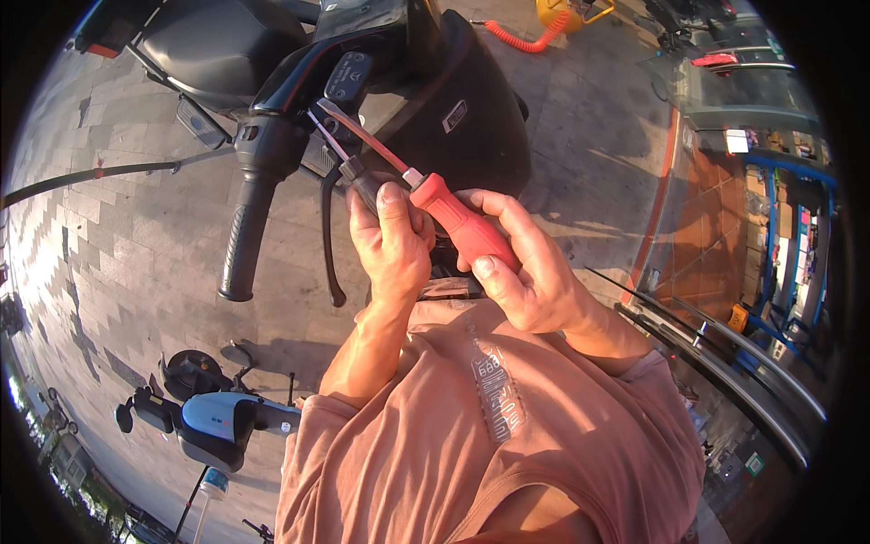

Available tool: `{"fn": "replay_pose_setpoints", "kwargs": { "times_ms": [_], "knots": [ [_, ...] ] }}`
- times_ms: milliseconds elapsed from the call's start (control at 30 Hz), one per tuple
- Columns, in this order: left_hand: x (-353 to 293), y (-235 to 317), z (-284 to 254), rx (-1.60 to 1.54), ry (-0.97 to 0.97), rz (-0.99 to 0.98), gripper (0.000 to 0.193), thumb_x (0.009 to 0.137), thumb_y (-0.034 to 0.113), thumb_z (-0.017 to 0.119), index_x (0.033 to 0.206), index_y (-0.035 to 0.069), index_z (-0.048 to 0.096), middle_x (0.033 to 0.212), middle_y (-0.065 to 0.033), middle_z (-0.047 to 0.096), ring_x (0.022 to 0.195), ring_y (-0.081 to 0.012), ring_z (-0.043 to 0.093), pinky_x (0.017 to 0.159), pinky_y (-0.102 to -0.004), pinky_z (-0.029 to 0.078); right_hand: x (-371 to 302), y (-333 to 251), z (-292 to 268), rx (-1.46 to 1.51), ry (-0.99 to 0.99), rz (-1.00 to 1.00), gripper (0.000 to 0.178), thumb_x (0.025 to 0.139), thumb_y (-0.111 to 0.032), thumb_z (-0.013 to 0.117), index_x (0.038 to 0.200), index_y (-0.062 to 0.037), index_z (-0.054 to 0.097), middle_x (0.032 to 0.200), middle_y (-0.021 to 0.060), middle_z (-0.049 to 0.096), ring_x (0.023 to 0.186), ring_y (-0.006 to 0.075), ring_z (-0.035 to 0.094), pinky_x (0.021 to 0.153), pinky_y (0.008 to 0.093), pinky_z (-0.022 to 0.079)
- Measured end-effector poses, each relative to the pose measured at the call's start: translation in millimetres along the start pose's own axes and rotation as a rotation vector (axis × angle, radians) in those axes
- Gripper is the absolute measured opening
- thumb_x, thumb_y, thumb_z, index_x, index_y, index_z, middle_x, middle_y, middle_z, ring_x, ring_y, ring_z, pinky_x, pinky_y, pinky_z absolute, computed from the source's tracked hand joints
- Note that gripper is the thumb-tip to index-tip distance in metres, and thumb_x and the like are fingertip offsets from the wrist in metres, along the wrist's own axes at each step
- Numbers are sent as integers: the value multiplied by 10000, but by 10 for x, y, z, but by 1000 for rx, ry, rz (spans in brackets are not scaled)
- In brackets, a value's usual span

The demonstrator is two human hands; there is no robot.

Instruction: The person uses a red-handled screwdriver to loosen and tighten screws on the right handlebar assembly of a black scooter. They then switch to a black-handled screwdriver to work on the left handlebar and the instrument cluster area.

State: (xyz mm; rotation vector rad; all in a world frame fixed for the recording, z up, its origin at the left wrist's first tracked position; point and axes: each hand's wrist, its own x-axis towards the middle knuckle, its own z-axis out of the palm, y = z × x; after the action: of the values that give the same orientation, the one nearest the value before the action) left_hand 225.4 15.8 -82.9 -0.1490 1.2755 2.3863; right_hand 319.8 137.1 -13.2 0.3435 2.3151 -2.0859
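Observation:
My right hand point(535, 272) is wrapped round the red handle of a screwdriver point(460, 222), whose long shaft slants up and left. In my left hand point(396, 238) is a second, smaller screwdriver point(353, 170) with a dark handle and a thin metal shaft. The two tools lie close together, and their tips come near each other in front of a black scooter's brake fluid reservoir point(348, 75). Left of my hands are the scooter's ribbed handlebar grip point(245, 238) and its black brake lever point(328, 240). My palms and parts of both handles are hidden by my fingers.
The scooter's black front panel point(462, 127) and seat point(213, 45) stand ahead. A red coiled hose point(535, 42) runs to a yellow machine point(562, 13). Behind on the left is a blue scooter point(217, 415). Metal rails point(743, 349) and a blue-framed rack point(772, 245) line the right.

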Motion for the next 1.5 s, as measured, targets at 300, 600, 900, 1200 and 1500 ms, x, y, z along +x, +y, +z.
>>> {"fn": "replay_pose_setpoints", "kwargs": {
  "times_ms": [300, 600, 900, 1200, 1500],
  "knots": [
    [44, -103, -216, 142, -57, 51, 172, 1006, 165, 567, 1112, 82, 459, 846, 12, 540, 707, -49, 511, 590, -216, 439, 78, -302, 224, 32, -47, 147, 567, 946, -94, 521, 1445, 63, 302, 1232, 276, 557, 1075, 337, 613, 940, 399, 473],
    [28, -280, -453, 9, -186, 70, 272, 975, 171, 618, 1214, 125, 495, 956, 1, 597, 798, -103, 628, 638, -230, 564, 69, -299, 602, -153, 51, -28, 665, 918, -87, 530, 1486, 82, 228, 1425, 315, 430, 1287, 427, 497, 1064, 422, 413],
    [115, -292, -488, -443, -208, -288, 210, 1023, 260, 524, 1208, 187, 455, 845, 30, 496, 738, -84, 516, 682, -253, 466, 92, -315, 795, -303, 90, -117, 682, 929, -64, 514, 1486, 132, 174, 1499, 350, 302, 1395, 435, 361, 1153, 425, 310],
    [57, -185, -402, -282, -284, -252, 295, 995, 98, 543, 1272, 115, 443, 918, 12, 502, 774, -66, 539, 686, -221, 518, 112, -328, 966, -337, 137, -129, 700, 928, -73, 535, 1474, 147, 156, 1519, 397, 217, 1396, 482, 343, 1147, 449, 323],
    [84, -70, -477, -289, -296, -370, 391, 1003, 275, 596, 1279, 113, 372, 842, -81, 534, 698, -162, 525, 579, -307, 453, 126, -412, 1145, 6, 214, 95, 709, 936, -49, 540, 1511, 36, 134, 1406, 283, 354, 1062, 308, 480, 864, 348, 420]
  ]
}}
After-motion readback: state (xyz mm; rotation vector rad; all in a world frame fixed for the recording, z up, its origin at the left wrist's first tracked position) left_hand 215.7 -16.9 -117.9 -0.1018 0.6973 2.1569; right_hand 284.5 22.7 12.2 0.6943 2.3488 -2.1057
